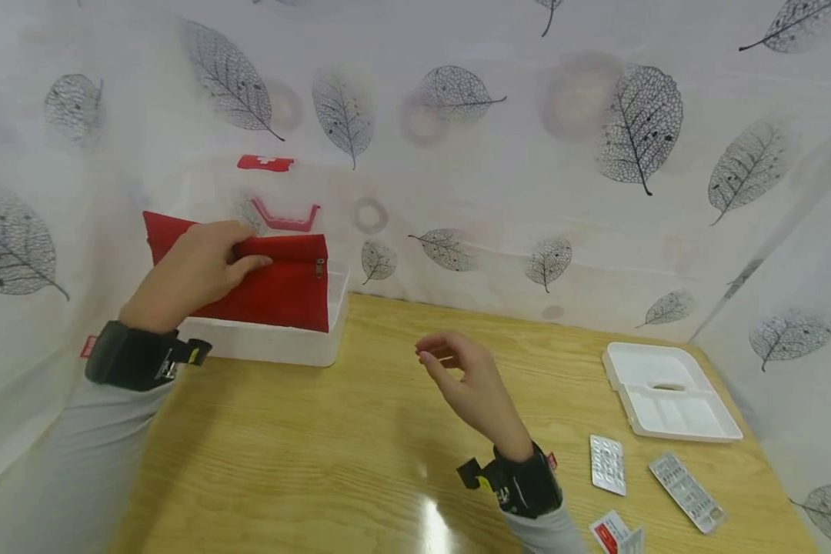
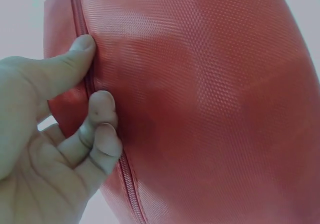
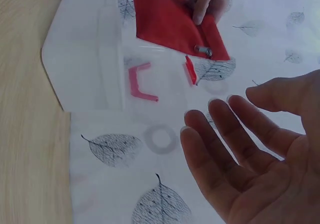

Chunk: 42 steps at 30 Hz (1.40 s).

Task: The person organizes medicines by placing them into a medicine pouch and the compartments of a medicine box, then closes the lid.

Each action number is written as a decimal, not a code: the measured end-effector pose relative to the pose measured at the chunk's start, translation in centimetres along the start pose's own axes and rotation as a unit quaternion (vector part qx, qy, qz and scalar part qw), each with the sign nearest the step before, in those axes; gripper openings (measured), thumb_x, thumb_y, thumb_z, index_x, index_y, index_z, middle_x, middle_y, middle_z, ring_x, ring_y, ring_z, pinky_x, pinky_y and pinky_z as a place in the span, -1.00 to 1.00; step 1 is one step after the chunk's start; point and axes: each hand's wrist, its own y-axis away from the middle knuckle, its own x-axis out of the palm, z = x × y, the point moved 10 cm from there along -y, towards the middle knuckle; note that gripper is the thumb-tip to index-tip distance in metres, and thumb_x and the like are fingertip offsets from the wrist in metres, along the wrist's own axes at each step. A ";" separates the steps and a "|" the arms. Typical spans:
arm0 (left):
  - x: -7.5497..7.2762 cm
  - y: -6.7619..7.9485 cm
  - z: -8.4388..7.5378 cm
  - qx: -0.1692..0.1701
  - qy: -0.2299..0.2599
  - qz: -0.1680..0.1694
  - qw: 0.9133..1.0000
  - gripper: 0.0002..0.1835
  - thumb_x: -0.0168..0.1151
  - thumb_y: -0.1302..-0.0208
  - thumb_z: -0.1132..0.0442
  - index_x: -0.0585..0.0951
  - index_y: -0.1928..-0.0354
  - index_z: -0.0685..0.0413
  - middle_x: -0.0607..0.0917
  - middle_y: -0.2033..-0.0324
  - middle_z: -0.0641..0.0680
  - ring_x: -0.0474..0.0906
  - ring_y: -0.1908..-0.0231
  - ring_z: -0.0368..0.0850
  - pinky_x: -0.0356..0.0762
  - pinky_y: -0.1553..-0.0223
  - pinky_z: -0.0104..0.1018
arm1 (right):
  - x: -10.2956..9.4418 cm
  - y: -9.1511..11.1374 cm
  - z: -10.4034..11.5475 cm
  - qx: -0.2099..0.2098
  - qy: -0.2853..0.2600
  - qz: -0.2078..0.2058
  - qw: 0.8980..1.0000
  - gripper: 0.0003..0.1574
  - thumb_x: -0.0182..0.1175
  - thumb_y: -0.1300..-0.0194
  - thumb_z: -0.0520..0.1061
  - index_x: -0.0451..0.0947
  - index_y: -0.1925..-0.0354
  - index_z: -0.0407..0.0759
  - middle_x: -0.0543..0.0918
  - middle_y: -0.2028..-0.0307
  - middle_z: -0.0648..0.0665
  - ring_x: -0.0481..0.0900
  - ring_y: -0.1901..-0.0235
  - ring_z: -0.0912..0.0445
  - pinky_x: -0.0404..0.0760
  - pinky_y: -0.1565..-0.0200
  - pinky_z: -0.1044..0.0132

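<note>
My left hand [image 1: 204, 265] grips a red zippered pouch [image 1: 284, 285] along its top edge, thumb on the near side by the zipper [image 2: 131, 189]. In the head view the pouch overlaps a white plastic box [image 1: 270, 344] at the back left, whose raised clear lid carries a pink handle [image 1: 287, 223] and a red label with a white cross [image 1: 266, 163]. Over the middle of the table is my right hand [image 1: 467, 385], holding nothing, its fingers loosely bent. The right wrist view shows its palm and spread fingers, apart from the pouch and box.
A white compartment tray [image 1: 685, 419] lies at the table's right. Nearer are two silver blister packs [image 1: 607, 465] [image 1: 687, 492] and a small red and white packet [image 1: 611, 531]. A leaf-patterned curtain [image 1: 457, 246] hangs along the table's back edge.
</note>
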 end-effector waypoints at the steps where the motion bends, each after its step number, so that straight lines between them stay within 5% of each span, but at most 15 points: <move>1: 0.6 -0.7 0.5 -0.002 0.003 0.012 1.000 -0.64 0.46 -0.23 0.11 0.61 0.05 0.15 0.68 0.29 0.17 0.53 0.27 0.11 0.55 0.15 0.05 | 0.5 -0.5 -0.1 0.002 0.001 -0.002 1.000 -0.81 0.19 -0.49 -0.12 0.63 -0.02 -0.08 0.72 0.05 -0.05 0.72 0.09 0.08 0.70 0.06 0.15; 11: 6.3 -4.9 2.0 -0.002 0.057 0.099 0.993 -0.61 0.35 -0.35 0.09 0.60 -0.12 0.11 0.66 0.25 0.15 0.53 0.23 0.09 0.57 0.16 -0.04 | 7.4 -6.4 -1.2 0.035 0.060 0.055 0.996 -0.48 0.18 -0.47 -0.13 0.47 -0.35 -0.06 0.53 -0.31 -0.13 0.69 -0.01 -0.01 0.70 0.06 0.17; 17: 8.5 -6.6 2.6 0.008 0.067 0.135 0.989 -0.61 0.30 -0.40 0.06 0.60 -0.12 0.14 0.63 0.40 0.10 0.56 0.45 -0.05 0.49 0.32 -0.19 | 10.1 -6.9 -2.6 0.038 0.119 0.111 0.986 -0.49 0.18 -0.47 -0.09 0.50 -0.34 -0.04 0.50 -0.34 -0.07 0.63 -0.13 -0.05 0.65 0.00 0.26; 25: 11.3 -7.8 4.0 0.000 0.083 0.192 0.978 -0.63 0.28 -0.42 0.08 0.59 -0.09 0.19 0.58 0.53 0.08 0.51 0.54 -0.06 0.39 0.37 -0.20 | 11.1 -6.0 -2.4 0.022 0.228 0.133 0.964 -0.38 0.21 -0.46 -0.04 0.42 -0.43 0.04 0.37 -0.45 -0.01 0.40 -0.40 0.06 0.51 -0.27 0.15; 31: 15.3 -7.3 4.4 -0.009 0.081 0.263 0.961 -0.63 0.31 -0.39 0.11 0.60 -0.11 0.17 0.59 0.50 0.07 0.55 0.54 -0.05 0.40 0.34 -0.22 | 11.8 -5.2 -2.5 0.025 0.261 0.152 0.953 -0.32 0.22 -0.44 -0.02 0.37 -0.46 0.04 0.31 -0.49 -0.01 0.43 -0.37 0.08 0.64 -0.09 0.17; 37: 18.7 -7.0 2.8 -0.017 0.046 0.322 0.945 -0.68 0.28 -0.39 0.16 0.57 -0.03 0.25 0.63 0.46 0.13 0.61 0.45 -0.01 0.50 0.30 -0.19 | 11.6 -4.8 -2.5 0.028 0.272 0.159 0.949 -0.28 0.20 -0.45 -0.01 0.30 -0.51 0.09 0.26 -0.52 0.04 0.60 -0.14 0.12 0.56 0.40 0.36; 40: 19.5 -6.9 2.4 -0.037 0.009 0.333 0.942 -0.40 0.29 -0.35 0.10 0.39 -0.25 0.36 0.64 0.12 0.31 0.61 0.12 0.17 0.55 0.01 0.05 | 11.7 -4.8 -2.5 0.031 0.265 0.163 0.950 -0.27 0.18 -0.46 0.00 0.28 -0.52 0.11 0.24 -0.53 0.06 0.62 -0.01 0.13 0.44 0.51 0.38; 42: 19.9 -6.6 2.5 -0.054 -0.004 0.338 0.940 -0.19 0.33 -0.29 0.04 0.23 -0.37 0.42 0.50 -0.16 0.43 0.49 -0.13 0.31 0.41 -0.21 0.25 | 11.8 -4.8 -2.6 0.034 0.264 0.166 0.950 -0.27 0.18 -0.46 0.00 0.27 -0.52 0.13 0.24 -0.53 0.08 0.62 0.01 0.14 0.45 0.51 0.38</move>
